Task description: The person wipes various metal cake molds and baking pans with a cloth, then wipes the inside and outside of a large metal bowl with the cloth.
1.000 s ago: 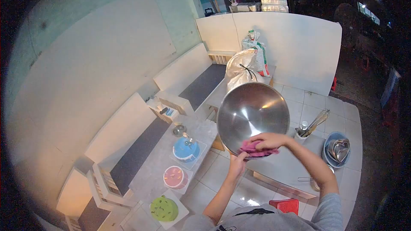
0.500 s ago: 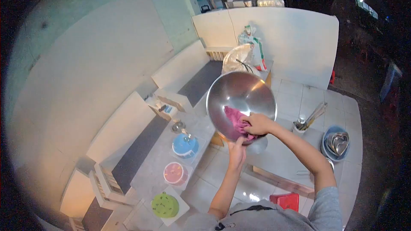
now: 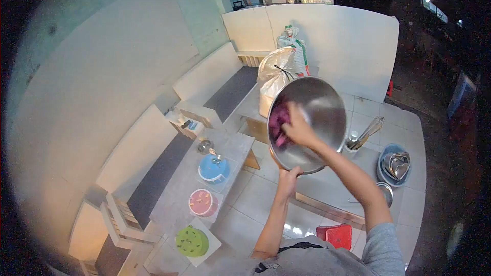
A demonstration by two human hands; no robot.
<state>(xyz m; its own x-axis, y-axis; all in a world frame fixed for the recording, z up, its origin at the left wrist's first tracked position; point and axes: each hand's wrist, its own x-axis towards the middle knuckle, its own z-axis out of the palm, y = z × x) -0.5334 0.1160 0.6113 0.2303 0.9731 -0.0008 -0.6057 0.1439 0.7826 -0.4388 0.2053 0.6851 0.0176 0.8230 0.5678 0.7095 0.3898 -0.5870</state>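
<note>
A large steel bowl (image 3: 325, 115) is held up and tilted, its inside facing me. My left hand (image 3: 289, 180) grips its lower rim, thumb over the edge. Inside the bowl, my right hand (image 3: 299, 128) presses a pink cloth (image 3: 279, 120) against the left part of the wall. The hand and cloth are slightly blurred, and the fingers are partly hidden in the cloth.
Blue (image 3: 214, 168), pink (image 3: 202, 203) and green (image 3: 192, 240) cakes stand on the left table (image 3: 179, 202). A tied sack (image 3: 271, 79) is behind the bowl. Whisks (image 3: 372, 132) and a blue basin (image 3: 381, 168) of metal pans are right. A red stool (image 3: 335, 235) is below.
My right hand has moved the cloth from the bowl's lower rim up to its left inner wall. The bowl has turned and shifted slightly, with my left hand still on its rim.
</note>
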